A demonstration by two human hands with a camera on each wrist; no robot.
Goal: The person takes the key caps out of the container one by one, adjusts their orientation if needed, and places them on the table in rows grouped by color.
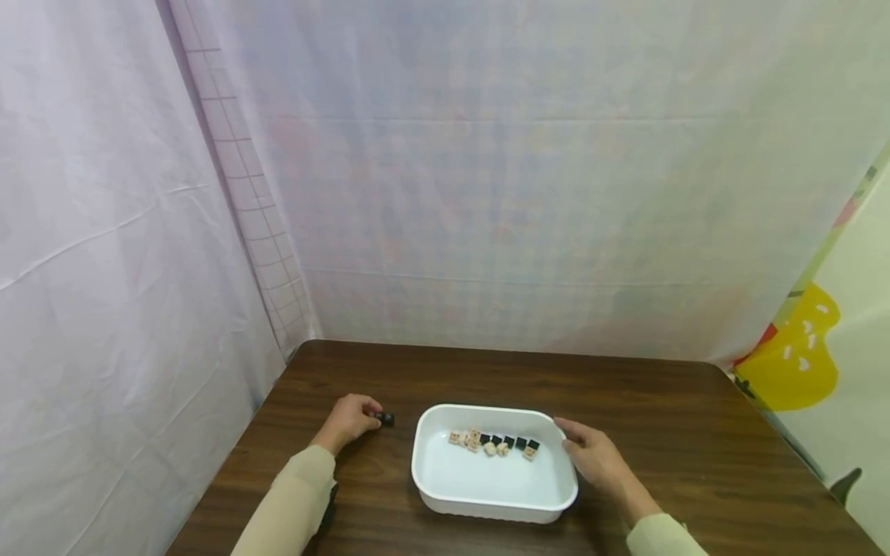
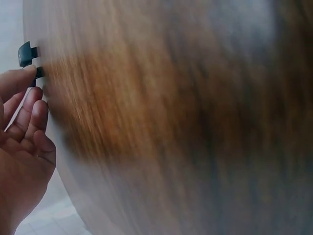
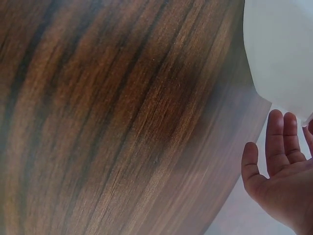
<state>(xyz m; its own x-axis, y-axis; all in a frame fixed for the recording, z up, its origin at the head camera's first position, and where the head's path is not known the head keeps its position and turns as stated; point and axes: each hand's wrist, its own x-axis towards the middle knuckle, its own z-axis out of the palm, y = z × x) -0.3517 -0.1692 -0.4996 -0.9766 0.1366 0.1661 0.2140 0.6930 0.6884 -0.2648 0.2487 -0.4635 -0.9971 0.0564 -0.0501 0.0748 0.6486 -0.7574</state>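
Observation:
At the table's left side my left hand (image 1: 350,421) pinches a small black block (image 2: 39,72) between thumb and fingertips. Another black block (image 2: 25,54) sits just beyond the fingertips in the left wrist view. On the right, my right hand (image 1: 591,454) grips the rim of a white plastic tray (image 1: 487,506) near its far right corner with thumb and index finger. Its other fingers (image 3: 277,134) stay extended outside the tray wall. Inside the tray, small beige blocks (image 1: 475,439) and black blocks (image 1: 521,443) lie in a loose row toward the far side.
The tray stands on a dark wood-grain table (image 1: 626,386) with rounded far corners. Pale curtains (image 1: 501,193) hang behind and to the left. A dark object (image 1: 328,510) is partly hidden beside the left sleeve. A yellow printed shape (image 1: 799,363) shows on the right.

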